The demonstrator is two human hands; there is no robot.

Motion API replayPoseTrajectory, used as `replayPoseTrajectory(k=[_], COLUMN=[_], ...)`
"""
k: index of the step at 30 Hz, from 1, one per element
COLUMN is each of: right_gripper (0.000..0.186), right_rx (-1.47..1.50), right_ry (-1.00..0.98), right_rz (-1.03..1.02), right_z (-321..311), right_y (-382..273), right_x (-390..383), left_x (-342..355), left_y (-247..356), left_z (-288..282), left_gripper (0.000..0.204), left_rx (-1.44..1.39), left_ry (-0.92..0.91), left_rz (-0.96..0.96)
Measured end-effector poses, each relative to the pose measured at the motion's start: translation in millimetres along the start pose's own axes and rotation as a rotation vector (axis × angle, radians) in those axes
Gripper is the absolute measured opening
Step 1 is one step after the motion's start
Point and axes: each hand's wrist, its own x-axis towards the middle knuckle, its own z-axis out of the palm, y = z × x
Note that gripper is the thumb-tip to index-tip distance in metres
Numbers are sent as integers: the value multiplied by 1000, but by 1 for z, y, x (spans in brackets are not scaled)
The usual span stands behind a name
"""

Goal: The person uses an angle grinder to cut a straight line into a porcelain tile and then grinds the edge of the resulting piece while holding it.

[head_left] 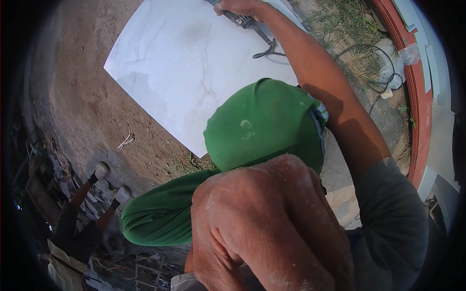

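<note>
At far left, lower corner, another person [80,228] is partly in view: two legs w/ light shoes, standing on rubble and broken pieces near the dirt ground [73,97]. A small white scrap [125,141] lies on the dirt, well apart from everything.

In the upper middle is a big white tile [189,68] w/ faint grey veins, lying flat on the dirt, one corner pointing to the left.

In the lower middle the left hand [262,228] is very close to the camera, dusty w/ white powder, fingers curled together in a fist; what it grips I cannot tell. Just behind it is a green cloth [257,131], covering a rounded shape, touching the tile's near edge.

To the right, the right arm goes up to the top edge. The right hand [242,7] is closed around the handle of a dark power tool [245,20], which rests on the tile's far part. A black cable [369,63] runs from it over the tile and loops on the grass at right.

At far right, a clear plastic bag [405,56], crumpled, lies beside a curved red border [417,97]. No labels readable.
</note>
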Motion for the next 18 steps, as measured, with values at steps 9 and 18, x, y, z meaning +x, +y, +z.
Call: replayPoseTrajectory(k=[9, 18], right_gripper=[31, 33], right_rx=[65, 9], right_ry=[3, 8], right_rz=[63, 46], right_z=[-1, -5], right_y=[7, 17], right_x=[-1, 0], left_x=[0, 4], left_y=[1, 3], left_z=[0, -2], left_gripper=[33, 33], left_rx=[-18, -48], left_ry=[-28, -46], left_rz=[-8, -18])
